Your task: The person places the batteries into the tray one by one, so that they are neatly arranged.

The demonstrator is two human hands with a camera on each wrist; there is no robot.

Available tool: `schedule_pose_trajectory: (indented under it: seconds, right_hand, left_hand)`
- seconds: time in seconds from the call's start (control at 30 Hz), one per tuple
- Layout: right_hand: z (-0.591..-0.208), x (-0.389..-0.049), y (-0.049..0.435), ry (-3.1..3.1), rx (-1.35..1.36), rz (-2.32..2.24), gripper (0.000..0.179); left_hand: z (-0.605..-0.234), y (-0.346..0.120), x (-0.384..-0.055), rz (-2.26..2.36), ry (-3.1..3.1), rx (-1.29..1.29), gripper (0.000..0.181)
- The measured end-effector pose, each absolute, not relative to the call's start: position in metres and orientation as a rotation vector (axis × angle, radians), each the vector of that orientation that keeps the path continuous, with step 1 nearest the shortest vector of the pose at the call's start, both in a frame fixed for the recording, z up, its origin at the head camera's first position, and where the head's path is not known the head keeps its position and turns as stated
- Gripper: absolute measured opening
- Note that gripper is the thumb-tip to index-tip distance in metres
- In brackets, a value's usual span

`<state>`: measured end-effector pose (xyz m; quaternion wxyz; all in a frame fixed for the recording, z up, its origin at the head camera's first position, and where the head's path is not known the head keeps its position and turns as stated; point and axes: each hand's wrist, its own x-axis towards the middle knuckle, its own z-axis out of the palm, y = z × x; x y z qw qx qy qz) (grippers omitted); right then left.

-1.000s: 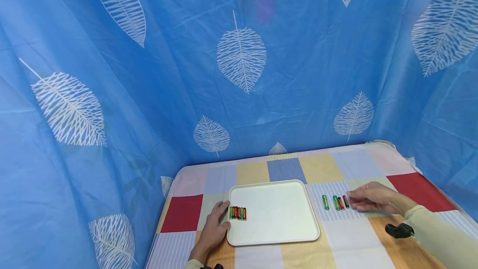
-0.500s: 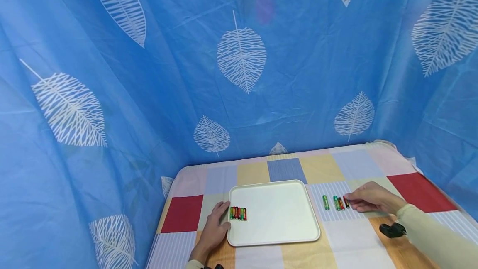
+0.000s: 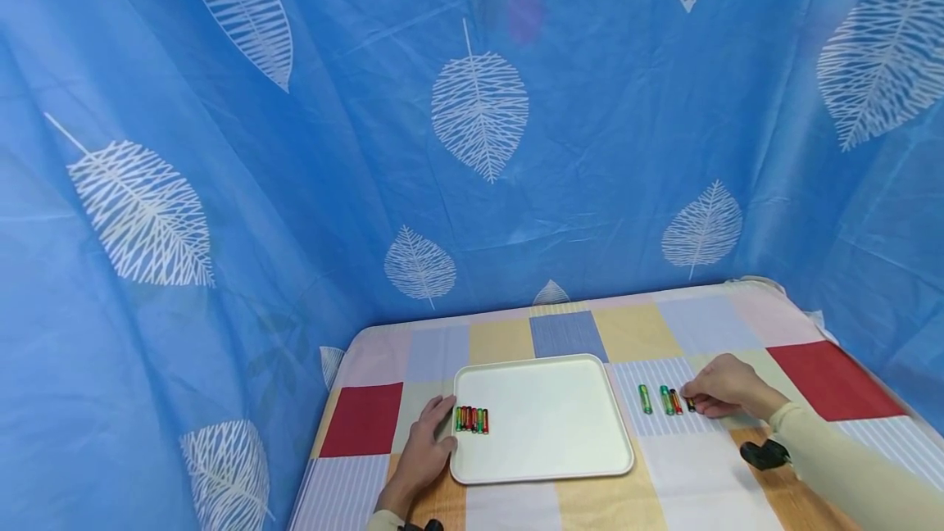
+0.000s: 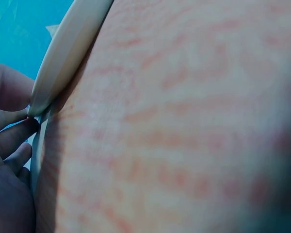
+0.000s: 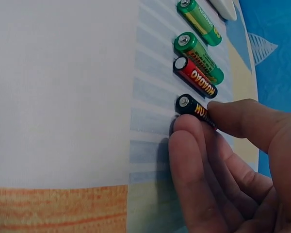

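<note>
My right hand (image 3: 726, 383) pinches a black battery (image 5: 191, 105) between thumb and fingers, low over the striped cloth. Beside it lies a red-and-black battery (image 5: 195, 77), close against a green battery (image 5: 200, 58). Another green battery (image 5: 200, 23) lies a little apart, toward the tray. On the left, my left hand (image 3: 426, 445) rests at the left rim of a cream tray (image 3: 549, 424), its fingers extended along the edge. Inside the tray, next to that hand, several red and green batteries (image 3: 472, 420) lie side by side in a row.
A patchwork tablecloth (image 3: 605, 506) covers the table under everything. Blue curtains (image 3: 575, 146) with white leaf prints hang behind and to the left of the table. A dark wrist device (image 3: 764, 455) sits below my right wrist.
My right hand has moved slightly left onto the rightmost battery and now pinches it, the battery shifting a little right of the red one. The left hand stays put.
</note>
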<state>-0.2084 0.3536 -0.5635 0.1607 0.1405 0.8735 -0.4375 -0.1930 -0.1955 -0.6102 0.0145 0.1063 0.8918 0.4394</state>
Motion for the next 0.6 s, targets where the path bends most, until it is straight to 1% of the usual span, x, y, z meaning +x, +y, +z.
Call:
schedule_pose_trajectory:
  seconds: [0.33, 0.6]
  right_hand:
    - [-0.560, -0.208, 0.350, 2.507, 0.406, -1.217, 0.023]
    - [-0.550, -0.210, 0.355, 2.285, 0.321, -1.494, 0.029]
  left_hand:
    - [-0.611, -0.195, -0.195, 1.379, 2.772, 0.329, 0.074]
    - [-0.611, -0.196, -0.195, 1.375, 2.773, 0.334, 0.074]
